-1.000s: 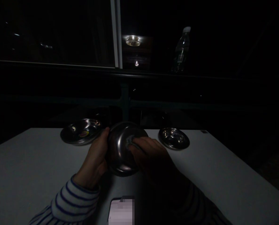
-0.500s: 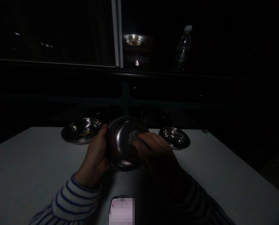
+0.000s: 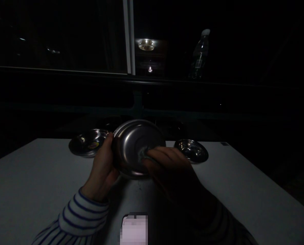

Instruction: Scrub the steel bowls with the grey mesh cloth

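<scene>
Over the white table I hold a shiny metal bowl (image 3: 134, 136) tilted, its outer base turned toward me. My left hand (image 3: 103, 166) is closed around its left rim, thumb on top. Pinched in the fingers of my right hand (image 3: 167, 166) is a small crumpled greyish cloth (image 3: 143, 153), pressed against the bowl's base. Its exact kind is hard to make out in the dark. Behind my left hand sits a stack of metal bowls (image 3: 82, 144), the top one with a yellow and pink sticker. Another metal bowl (image 3: 191, 150) rests beyond my right hand.
A phone with a blurred bright screen (image 3: 134, 229) lies on the white table (image 3: 39, 183) close to me. Behind the table is a dark window with a ledge, where a plastic bottle (image 3: 200, 54) stands. Small dark specks (image 3: 140, 186) lie under the held bowl.
The held bowl has risen slightly and tipped, showing more of its far rim. My right hand has shifted the cloth a little over the base. My left hand keeps its grip.
</scene>
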Demonstrator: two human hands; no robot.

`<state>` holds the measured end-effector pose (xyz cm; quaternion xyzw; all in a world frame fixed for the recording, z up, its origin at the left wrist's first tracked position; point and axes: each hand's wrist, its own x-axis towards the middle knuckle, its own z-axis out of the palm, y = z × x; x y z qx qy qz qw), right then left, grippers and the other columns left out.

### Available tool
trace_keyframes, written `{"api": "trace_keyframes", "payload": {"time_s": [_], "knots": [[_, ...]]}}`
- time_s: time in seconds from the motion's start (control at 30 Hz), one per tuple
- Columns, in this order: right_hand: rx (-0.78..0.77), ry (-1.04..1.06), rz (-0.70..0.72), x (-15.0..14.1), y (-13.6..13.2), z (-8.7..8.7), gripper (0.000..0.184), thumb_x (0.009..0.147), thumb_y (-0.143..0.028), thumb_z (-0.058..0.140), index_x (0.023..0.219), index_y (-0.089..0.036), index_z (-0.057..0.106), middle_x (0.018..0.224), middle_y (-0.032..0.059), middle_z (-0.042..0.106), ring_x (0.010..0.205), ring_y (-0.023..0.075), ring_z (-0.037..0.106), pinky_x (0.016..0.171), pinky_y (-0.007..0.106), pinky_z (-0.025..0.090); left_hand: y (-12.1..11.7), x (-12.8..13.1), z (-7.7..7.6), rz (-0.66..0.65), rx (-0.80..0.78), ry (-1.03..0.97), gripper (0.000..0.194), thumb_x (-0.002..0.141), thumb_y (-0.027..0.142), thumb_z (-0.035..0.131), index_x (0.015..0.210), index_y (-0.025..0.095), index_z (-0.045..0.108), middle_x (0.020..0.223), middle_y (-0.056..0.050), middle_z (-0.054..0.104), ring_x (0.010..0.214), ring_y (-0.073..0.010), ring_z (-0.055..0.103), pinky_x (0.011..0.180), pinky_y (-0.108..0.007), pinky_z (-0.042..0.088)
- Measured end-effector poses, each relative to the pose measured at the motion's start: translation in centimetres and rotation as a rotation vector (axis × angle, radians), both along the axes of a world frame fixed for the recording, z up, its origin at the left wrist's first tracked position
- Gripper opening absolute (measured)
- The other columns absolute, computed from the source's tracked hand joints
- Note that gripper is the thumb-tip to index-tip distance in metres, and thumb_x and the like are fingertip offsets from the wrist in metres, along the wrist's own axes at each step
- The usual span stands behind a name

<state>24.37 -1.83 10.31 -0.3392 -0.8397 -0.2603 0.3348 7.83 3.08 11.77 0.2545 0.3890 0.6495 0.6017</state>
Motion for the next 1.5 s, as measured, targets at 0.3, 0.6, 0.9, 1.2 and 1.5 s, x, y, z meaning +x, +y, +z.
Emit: {"api": "trace_keyframes", "payload": {"time_s": [0.3,0.6,0.9,1.2,1.5], "knots": [[0.047,0.013,-0.021,-0.2,-0.1,-0.1,0.018,0.088,-0.019,0.043,0.096,-0.016,0.06,0.102,0.0042,0.064,0.092,0.018,0.051,0.072,0.031,0.037,-0.1,0.0,0.1,-0.009,-0.015,0.013,0.024,0.083,0.032,0.049,0.079,0.015,0.064,0.064,-0.003,0.068,0.062,-0.0173,0.066,0.057,-0.026,0.055],[0.062,0.023,-0.063,-0.3,0.0,-0.2,0.021,0.087,-0.02,0.044,0.101,-0.016,0.058,0.104,0.0053,0.063,0.096,0.0196,0.05,0.073,0.032,0.036,-0.4,0.5,-0.1,-0.06,-0.042,0.08,0.022,0.081,0.031,0.052,0.074,0.015,0.065,0.061,-0.004,0.067,0.056,-0.0159,0.064,0.049,-0.024,0.052],[0.069,0.071,-0.088,-0.2,0.5,-0.6,0.019,0.085,-0.017,0.046,0.098,-0.016,0.06,0.102,0.0054,0.064,0.091,0.0196,0.052,0.072,0.032,0.036,-0.2,0.5,-0.3,-0.06,-0.088,0.159,0.023,0.079,0.034,0.054,0.078,0.015,0.066,0.058,-0.004,0.066,0.058,-0.0184,0.066,0.052,-0.027,0.053],[0.049,0.103,-0.144,-0.3,0.9,-0.6,0.019,0.085,-0.018,0.048,0.098,-0.016,0.061,0.102,0.0049,0.065,0.092,0.0201,0.052,0.071,0.032,0.037,-0.3,0.5,-0.3,-0.063,-0.088,0.175,0.022,0.08,0.033,0.054,0.081,0.014,0.066,0.063,-0.005,0.068,0.058,-0.018,0.066,0.055,-0.028,0.054],[0.034,0.105,-0.204,0.3,1.0,-0.6,0.019,0.084,-0.016,0.049,0.096,-0.016,0.063,0.101,0.0052,0.065,0.089,0.0199,0.054,0.071,0.031,0.037,0.0,0.3,-0.7,-0.045,-0.077,0.183,0.021,0.079,0.033,0.055,0.077,0.014,0.065,0.063,-0.005,0.068,0.061,-0.018,0.066,0.056,-0.027,0.054]]}}
